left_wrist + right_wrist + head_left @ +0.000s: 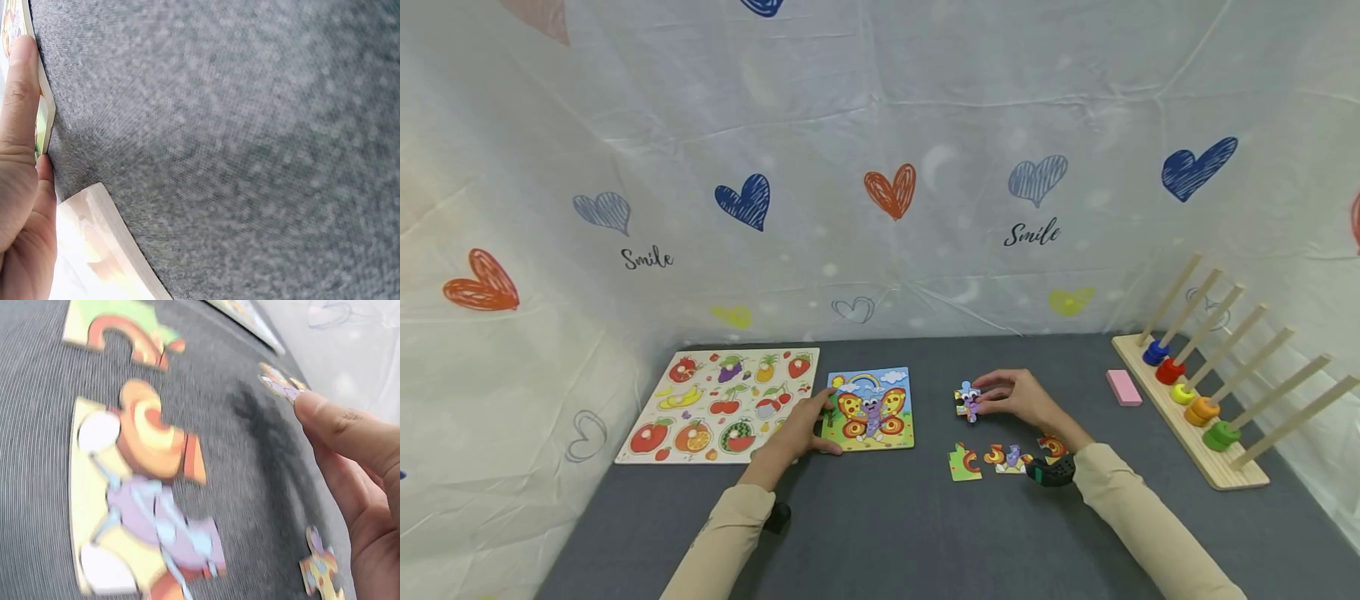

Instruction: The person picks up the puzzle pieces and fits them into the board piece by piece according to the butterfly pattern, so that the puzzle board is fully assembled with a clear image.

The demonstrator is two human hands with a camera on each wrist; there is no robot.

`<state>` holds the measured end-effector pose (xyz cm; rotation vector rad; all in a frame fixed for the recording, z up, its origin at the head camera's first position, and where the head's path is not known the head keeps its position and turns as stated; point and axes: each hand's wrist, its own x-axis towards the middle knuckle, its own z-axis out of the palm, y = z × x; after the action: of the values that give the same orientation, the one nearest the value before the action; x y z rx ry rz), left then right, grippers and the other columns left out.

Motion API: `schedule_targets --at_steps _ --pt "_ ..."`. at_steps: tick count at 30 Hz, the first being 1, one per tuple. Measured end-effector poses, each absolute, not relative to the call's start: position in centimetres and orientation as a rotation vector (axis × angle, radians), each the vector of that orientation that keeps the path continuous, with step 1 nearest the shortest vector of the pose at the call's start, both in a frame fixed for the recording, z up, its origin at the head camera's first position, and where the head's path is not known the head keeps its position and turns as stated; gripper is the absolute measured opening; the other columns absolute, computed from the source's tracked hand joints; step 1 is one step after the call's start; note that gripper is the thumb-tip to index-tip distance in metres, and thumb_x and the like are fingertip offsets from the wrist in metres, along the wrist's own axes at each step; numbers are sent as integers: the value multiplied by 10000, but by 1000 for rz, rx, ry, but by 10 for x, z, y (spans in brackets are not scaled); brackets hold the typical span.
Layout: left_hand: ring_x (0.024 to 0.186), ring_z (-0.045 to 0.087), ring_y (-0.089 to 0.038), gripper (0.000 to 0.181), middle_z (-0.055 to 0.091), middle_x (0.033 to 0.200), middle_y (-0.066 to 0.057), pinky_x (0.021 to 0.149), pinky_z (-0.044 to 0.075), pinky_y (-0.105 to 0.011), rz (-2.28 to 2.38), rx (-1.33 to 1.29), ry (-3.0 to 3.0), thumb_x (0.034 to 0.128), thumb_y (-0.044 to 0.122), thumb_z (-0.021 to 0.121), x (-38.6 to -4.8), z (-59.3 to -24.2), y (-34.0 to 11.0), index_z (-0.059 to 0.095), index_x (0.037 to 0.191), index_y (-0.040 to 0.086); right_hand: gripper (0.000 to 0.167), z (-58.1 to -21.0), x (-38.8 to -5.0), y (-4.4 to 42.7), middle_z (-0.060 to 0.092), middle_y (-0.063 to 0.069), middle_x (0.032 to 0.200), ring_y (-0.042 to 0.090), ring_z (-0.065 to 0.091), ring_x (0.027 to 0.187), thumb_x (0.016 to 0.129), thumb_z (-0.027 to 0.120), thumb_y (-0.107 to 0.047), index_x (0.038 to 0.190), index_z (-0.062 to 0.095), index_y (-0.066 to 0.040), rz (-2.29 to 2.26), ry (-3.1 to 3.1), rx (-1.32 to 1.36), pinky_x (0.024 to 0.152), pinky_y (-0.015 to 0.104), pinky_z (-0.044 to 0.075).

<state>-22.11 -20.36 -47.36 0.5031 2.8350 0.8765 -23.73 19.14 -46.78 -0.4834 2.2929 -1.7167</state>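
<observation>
A square butterfly picture puzzle point(871, 408) lies in the middle of the table. My left hand point(800, 432) holds its left side, thumb by the lower edge and fingers by the left edge. To the right of it, my right hand point(1017, 397) pinches a jigsaw piece point(967, 400) with a purple face between thumb and fingers. The right wrist view shows this piece point(281, 383) raised, with a shadow below. Nearer lie a green-and-orange piece point(965, 463), a purple-bodied piece point(1011, 458) and an orange piece point(1052, 447) partly hidden by the wrist.
A fruit puzzle board point(718, 404) lies at the left, close to the left forearm. At the right stand a wooden peg rack point(1195, 412) with coloured rings and, beside it, a pink block point(1123, 387). Another loose piece point(320, 570) lies below the right hand. A curtain hangs behind.
</observation>
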Motion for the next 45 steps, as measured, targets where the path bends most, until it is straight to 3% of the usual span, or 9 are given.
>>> schedule_targets --at_steps 7,13,30,45 --pt "1089 567 -341 974 575 1164 -127 958 464 -454 856 531 2846 613 207 909 -222 -472 -204 397 1405 -38 458 -474 -241 173 599 305 1181 184 683 929 814 733 6 1222 572 136 -1929 2093 -456 803 378 566" --pt "1072 562 -329 961 565 1156 -120 951 465 -447 864 523 2846 621 190 905 -221 -469 -201 398 1403 -47 450 -476 -245 155 598 285 1202 145 679 929 815 727 18 1221 574 138 -1963 2051 -477 805 368 566" --pt "1062 548 -302 982 571 1140 -106 964 444 -449 857 524 2867 610 200 910 -224 -470 -203 393 1409 -47 412 -483 -257 94 590 312 1194 155 682 919 827 684 83 1212 564 166 -1985 1943 -563 815 356 564" --pt "1053 580 -325 973 576 1149 -121 930 480 -439 846 538 2856 598 188 914 -222 -474 -202 407 1395 -42 360 -486 -255 54 639 263 1135 295 669 972 832 693 52 1180 622 112 -1918 2044 -566 798 335 568"
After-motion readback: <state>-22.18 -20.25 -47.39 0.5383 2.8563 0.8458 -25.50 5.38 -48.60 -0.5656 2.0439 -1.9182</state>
